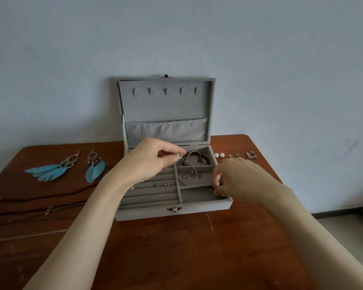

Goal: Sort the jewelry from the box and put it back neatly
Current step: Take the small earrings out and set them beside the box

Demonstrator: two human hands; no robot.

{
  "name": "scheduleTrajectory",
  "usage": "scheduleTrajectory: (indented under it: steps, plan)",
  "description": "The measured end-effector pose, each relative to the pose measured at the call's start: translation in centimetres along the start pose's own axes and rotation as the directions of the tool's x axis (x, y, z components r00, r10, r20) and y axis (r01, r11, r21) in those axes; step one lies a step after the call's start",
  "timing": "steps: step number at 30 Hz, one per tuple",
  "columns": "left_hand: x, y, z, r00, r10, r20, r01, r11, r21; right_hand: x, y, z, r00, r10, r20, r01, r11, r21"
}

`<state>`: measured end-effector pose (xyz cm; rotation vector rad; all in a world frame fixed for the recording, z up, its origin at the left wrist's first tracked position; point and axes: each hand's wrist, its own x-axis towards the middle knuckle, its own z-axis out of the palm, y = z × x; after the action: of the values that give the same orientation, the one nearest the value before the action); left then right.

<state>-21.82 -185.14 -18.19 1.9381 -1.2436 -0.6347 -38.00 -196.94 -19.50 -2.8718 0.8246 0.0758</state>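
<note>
fingers of my left hand [153, 158] pinch a clear bead [178, 156]; right hand [235, 176] pinches something tiny in the box [174, 213]; either could slip, i think.

Your jewelry box [172, 212] is covered in matt grey velvety cloth inside and out, with a paler, wrinkled fabric pocket [166, 130] in the lid and a small dull-brass metal clasp [174, 209] at the front. The bench [176, 254] you work on is reddish-brown wood, smooth with a low sheen and a few scratches. The feather earrings [71, 166] pair soft blue feathers with tarnished metal. The beaded bracelet [194, 161] looks glossy dark red.
</note>
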Motion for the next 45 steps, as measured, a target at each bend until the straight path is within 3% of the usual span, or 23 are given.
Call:
scheduleTrajectory:
  steps: [14,16,18,21,23,26,31,36,45]
  plan:
    - [0.3,0.5,1.2,0.996,0.059,-0.073,-0.057,0.998,0.032,-0.7,-0.2,1.0,0.986,-0.096,-0.139,0.079,0.989,-0.121]
    - [0.3,0.6,1.3,0.995,0.064,-0.077,-0.062,0.997,0.035,-0.8,0.2,0.9,0.984,-0.099,-0.148,0.093,0.995,-0.042]
    - [0.3,0.7,1.5,0.994,0.077,-0.079,-0.073,0.996,0.055,-1.0,1.1,0.4,0.988,-0.062,-0.144,0.086,0.982,0.170]
    - [0.3,0.9,1.9,0.991,0.102,-0.088,-0.094,0.992,0.087,-1.3,3.1,-0.9,0.987,0.021,-0.160,0.062,0.866,0.496]
    - [0.6,1.2,2.5,0.988,0.116,-0.100,-0.105,0.988,0.113,-1.2,4.9,-1.3,0.975,0.108,-0.193,0.020,0.825,0.565]
    - [1.7,2.3,4.3,0.987,0.143,-0.071,-0.130,0.978,0.161,-0.5,7.0,-0.6,0.968,0.203,-0.150,-0.088,0.827,0.556]
    - [4.8,4.4,8.2,0.986,0.160,0.051,-0.168,0.942,0.290,0.5,8.3,1.3,0.968,0.243,-0.063,-0.183,0.857,0.481]
    - [7.1,4.4,10.2,0.992,0.123,0.035,-0.118,0.776,0.620,1.4,8.2,1.6,0.961,0.266,-0.077,-0.201,0.861,0.467]
    - [8.0,5.5,10.2,0.999,0.032,0.037,-0.049,0.676,0.735,3.4,6.7,2.3,0.947,0.312,-0.078,-0.236,0.838,0.491]
